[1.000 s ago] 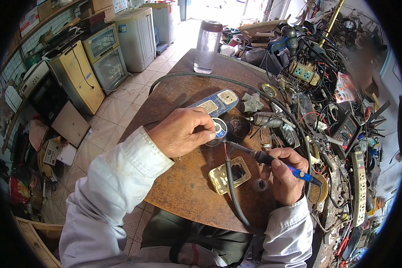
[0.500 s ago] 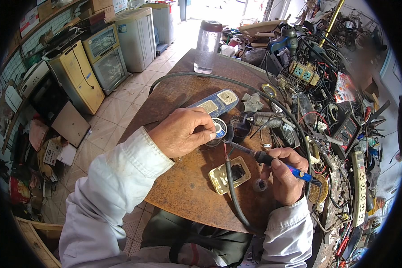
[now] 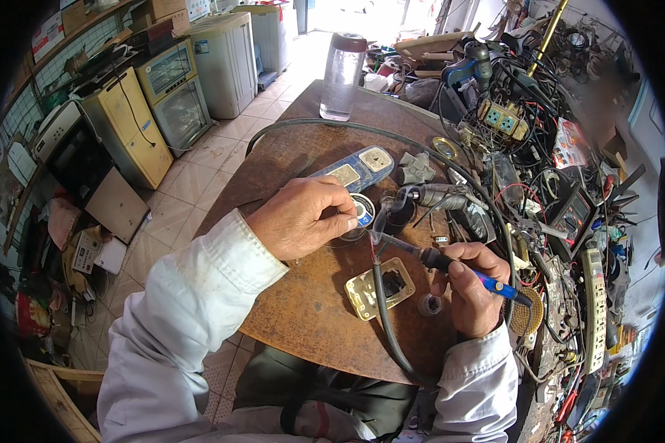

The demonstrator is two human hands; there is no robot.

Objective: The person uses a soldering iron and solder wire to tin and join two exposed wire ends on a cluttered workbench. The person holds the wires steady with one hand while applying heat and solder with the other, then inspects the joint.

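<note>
My left hand (image 3: 307, 218) is closed in a pinch at the edge of a small round solder spool (image 3: 363, 212) with a white and blue label. In my right hand (image 3: 473, 284) is a soldering iron (image 3: 451, 264) with a blue handle, held like a pen. Its tip points left, near the stripped wire ends of a thick black cable (image 3: 382, 295). Pale smoke (image 3: 383, 220) rises there and blurs the contact. Beneath the cable lies an open cream plastic housing (image 3: 358, 301) with dark parts inside.
A blue case (image 3: 375, 164) lies beyond my left hand, with a clear bottle (image 3: 343, 77) at the table's (image 3: 273, 295) far end. A small round jar (image 3: 430, 305) sits by my right hand. Tangled wires, tools and a power strip (image 3: 593, 310) crowd the right side.
Smoke now rises thicker and brighter around the iron's tip. Both hands stay almost where they were, with the iron at nearly the same angle.
</note>
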